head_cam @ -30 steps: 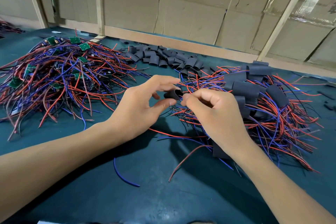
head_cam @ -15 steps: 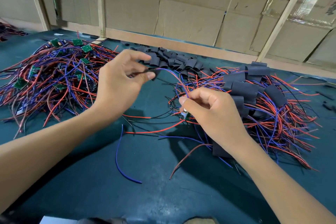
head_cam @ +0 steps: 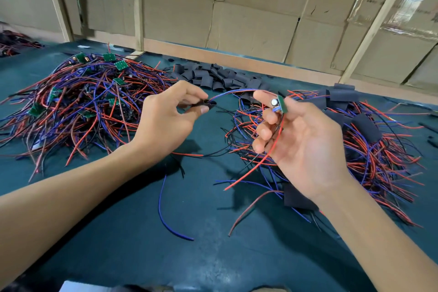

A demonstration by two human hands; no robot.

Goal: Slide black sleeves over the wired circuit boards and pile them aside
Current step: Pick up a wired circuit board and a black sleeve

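Observation:
My left hand (head_cam: 166,116) pinches a black sleeve (head_cam: 208,104) between thumb and fingers, with blue and red wires running through it. Those wires arch right to a small green circuit board (head_cam: 280,103) with a silver capacitor, which my right hand (head_cam: 298,140) holds palm up between thumb and fingers. A red wire hangs from that hand down to the table. Bare boards with wires lie heaped at the left (head_cam: 78,102). Sleeved boards are piled at the right (head_cam: 360,125). Loose black sleeves (head_cam: 213,76) lie at the back.
The green table top (head_cam: 213,244) carries a loose blue wire (head_cam: 163,211) and a flat black sleeve (head_cam: 296,199) near my right wrist. A cardboard wall with wooden battens (head_cam: 213,52) closes the back edge. More wires lie at the far left (head_cam: 11,45).
My hands drew apart, the left carrying the sleeve along the wires. My right hand has since turned palm up and lifted, so the green board shows.

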